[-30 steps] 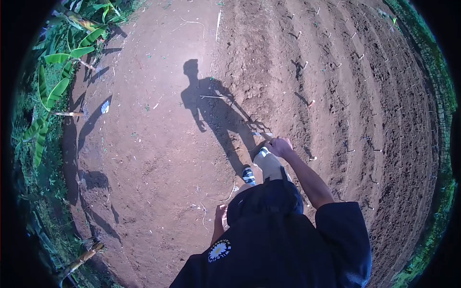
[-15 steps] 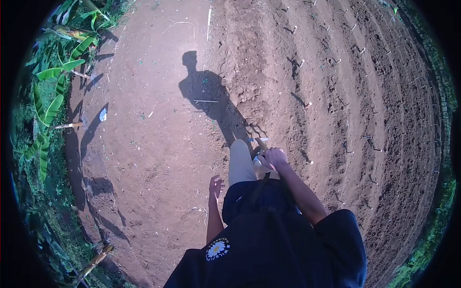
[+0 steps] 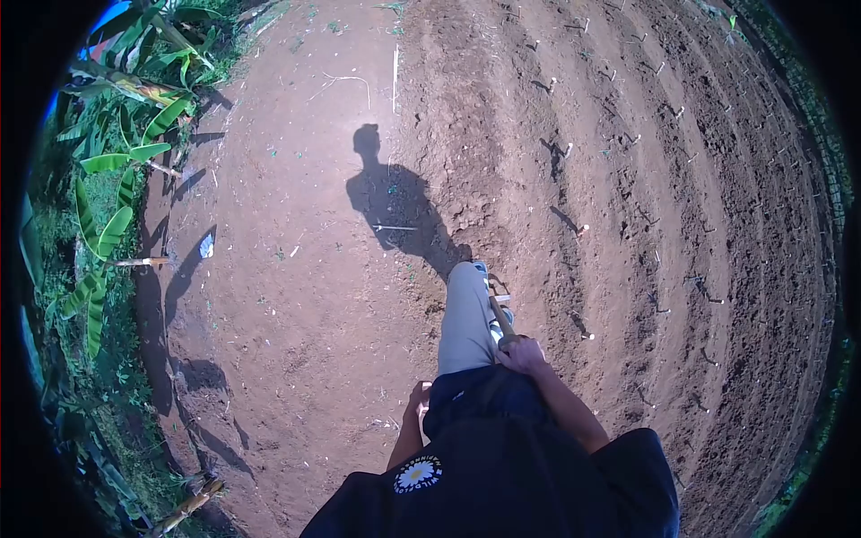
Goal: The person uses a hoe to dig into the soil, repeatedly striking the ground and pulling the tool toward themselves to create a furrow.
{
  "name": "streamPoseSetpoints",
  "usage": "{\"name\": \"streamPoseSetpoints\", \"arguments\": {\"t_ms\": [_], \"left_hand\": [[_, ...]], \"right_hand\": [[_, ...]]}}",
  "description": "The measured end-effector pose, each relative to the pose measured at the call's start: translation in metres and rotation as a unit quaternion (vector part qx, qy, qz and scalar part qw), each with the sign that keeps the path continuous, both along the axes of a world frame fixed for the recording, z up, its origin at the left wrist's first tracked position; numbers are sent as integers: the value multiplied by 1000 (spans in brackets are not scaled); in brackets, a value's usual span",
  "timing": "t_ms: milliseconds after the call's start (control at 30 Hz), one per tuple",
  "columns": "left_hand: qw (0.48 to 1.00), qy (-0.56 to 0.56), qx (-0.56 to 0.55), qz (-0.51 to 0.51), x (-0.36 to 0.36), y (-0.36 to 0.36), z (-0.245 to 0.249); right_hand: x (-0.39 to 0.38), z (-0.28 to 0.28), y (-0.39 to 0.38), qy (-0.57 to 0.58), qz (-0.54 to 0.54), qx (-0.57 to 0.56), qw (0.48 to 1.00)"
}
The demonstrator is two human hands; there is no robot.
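My right hand (image 3: 522, 354) is closed around the wooden handle of a hoe (image 3: 500, 316), held low beside my right thigh. The handle slopes forward and down, and a pale metal edge shows at its far end near my foot. My left hand (image 3: 420, 396) hangs by my left hip with loosely bent fingers, partly hidden by my dark shorts; I see nothing in it. My left leg (image 3: 464, 314), in beige cloth, is stretched forward over the bare soil.
Long ridged rows of soil (image 3: 619, 224) with several short stakes or cuttings (image 3: 585, 229) run along the right. Banana plants (image 3: 112, 229) line the left edge. A flat dirt strip (image 3: 296, 314) lies between, with a white scrap (image 3: 207, 246) and a thin stick (image 3: 395, 228).
My left leg has come forward. The ground features sit lower in view. My right hand, still around the hoe, and my left hand are both closer to my body.
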State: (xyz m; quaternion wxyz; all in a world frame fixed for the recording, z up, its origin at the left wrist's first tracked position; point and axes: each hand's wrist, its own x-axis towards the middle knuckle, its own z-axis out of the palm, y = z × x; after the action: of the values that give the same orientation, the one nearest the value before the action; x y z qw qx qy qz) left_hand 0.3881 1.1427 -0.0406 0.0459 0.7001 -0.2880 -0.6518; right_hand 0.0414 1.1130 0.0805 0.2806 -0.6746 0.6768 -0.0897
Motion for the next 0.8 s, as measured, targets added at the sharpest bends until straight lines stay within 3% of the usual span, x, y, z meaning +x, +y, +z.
{"name": "streamPoseSetpoints", "arguments": {"t_ms": [133, 233, 333, 400, 433, 500, 600, 667, 700, 767, 800], "left_hand": [[994, -60, -71, -60, -28, -40, 22], [997, -41, -54, -25, -43, -67, 31], [993, -66, -61, -72, -58, -90, 34], [992, -80, -61, -81, -66, -100, 37], [987, -95, -58, -118, -64, -102, 27], [980, -111, -57, -157, -47, -105, 2], [983, -81, -81, -147, -60, -117, -23], [972, -74, -89, -203, -57, -139, 28], [959, -91, -148, -226, -51, -142, 37], [957, -66, -280, -36, -39, -124, 38], [959, -64, -273, -29, -34, -103, 45]], "right_hand": [[-8, -9, 1, 41, 6, -56, 998], [-10, -5, -2, 21, 27, -74, 997], [-18, -17, -5, -18, -6, -92, 996], [-23, -26, -4, 40, 4, -201, 979], [-25, -28, -11, 39, 3, -202, 979], [-29, -32, -25, 48, -8, 103, 993], [-33, -88, -59, 22, 1, 141, 990], [-1, -110, -74, 55, 3, 113, 992], [18, -109, -70, 53, -5, 128, 990], [19, -110, -60, 38, 52, 84, 994], [17, -104, -64, 15, -12, 148, 989]]}}
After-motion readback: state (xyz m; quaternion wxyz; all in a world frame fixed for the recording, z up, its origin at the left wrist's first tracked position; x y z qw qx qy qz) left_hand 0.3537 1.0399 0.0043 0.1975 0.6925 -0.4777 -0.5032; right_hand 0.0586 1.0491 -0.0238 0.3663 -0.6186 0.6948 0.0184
